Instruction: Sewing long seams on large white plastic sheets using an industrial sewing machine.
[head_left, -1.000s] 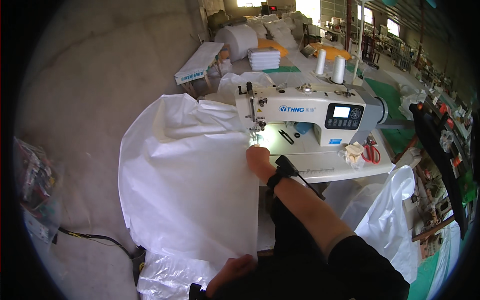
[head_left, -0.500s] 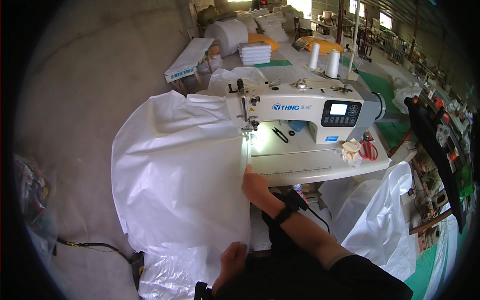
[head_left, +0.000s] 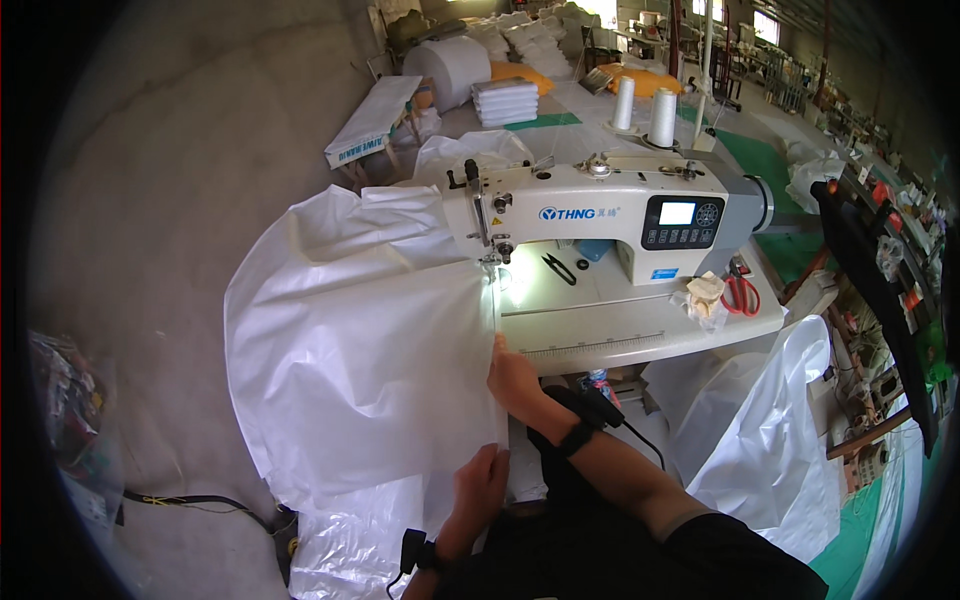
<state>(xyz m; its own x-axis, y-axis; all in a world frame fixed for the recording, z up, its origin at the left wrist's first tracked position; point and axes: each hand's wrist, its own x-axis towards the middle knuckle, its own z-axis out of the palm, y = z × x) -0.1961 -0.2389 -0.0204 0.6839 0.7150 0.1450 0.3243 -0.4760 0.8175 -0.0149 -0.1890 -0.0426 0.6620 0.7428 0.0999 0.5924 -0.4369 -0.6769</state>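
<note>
Head view: a bag [head_left: 85,435] is holding oddments [head_left: 62,378]; right hand [head_left: 515,383] and left hand [head_left: 480,487], closer together now, are pinching the sheet [head_left: 360,370].

Red-handled scissors [head_left: 741,296] are lying just beside a beige bundle [head_left: 706,291], and small black snips [head_left: 567,275] are lying farther left. In the back, a big white roll [head_left: 447,73] is resting beside a stack of white packets [head_left: 505,104], orange sacks [head_left: 645,81] are lying nearby, and a white-topped bench [head_left: 378,115] is standing at the left. Along the floor [head_left: 170,300] a black cable [head_left: 215,502] is running, and a see-through bag [head_left: 72,410] is holding mixed things.
</note>
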